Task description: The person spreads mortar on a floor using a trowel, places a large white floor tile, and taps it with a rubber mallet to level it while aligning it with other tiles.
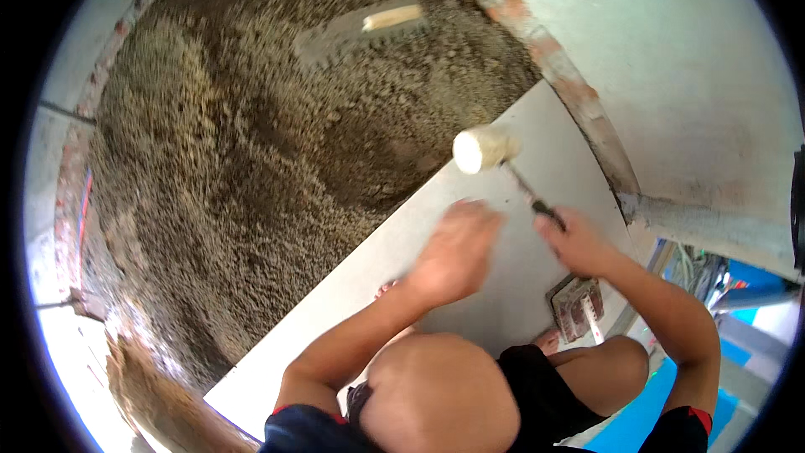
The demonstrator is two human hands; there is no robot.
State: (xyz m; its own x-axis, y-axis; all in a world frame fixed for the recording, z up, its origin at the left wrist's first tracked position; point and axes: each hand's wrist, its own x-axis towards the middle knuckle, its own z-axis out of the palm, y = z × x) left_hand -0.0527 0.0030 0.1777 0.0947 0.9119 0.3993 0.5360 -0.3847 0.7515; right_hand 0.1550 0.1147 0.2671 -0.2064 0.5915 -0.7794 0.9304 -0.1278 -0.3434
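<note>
My right hand [573, 242] grips the dark handle of a white-headed mallet [489, 149]. The mallet's head is above the far part of a large pale tile [511, 277], close to the edge facing the sandy mortar; whether it touches the tile, I cannot tell. Over the tile, left of the mallet, is my left hand [459, 250]. Its fingers are smeared by motion, and I see no object in it. The tile borders the loose brown mortar bed [277, 159] along a diagonal edge. My knees and feet are over the near part of the tile.
A notched trowel [340, 39] with a wooden handle lies on the mortar. By my right foot sits a square, mortar-stained tool [577, 310] with a pale handle. White walls [662, 42] with exposed brick at the base bound the floor. Brown sheeting [159, 394] lies at lower left.
</note>
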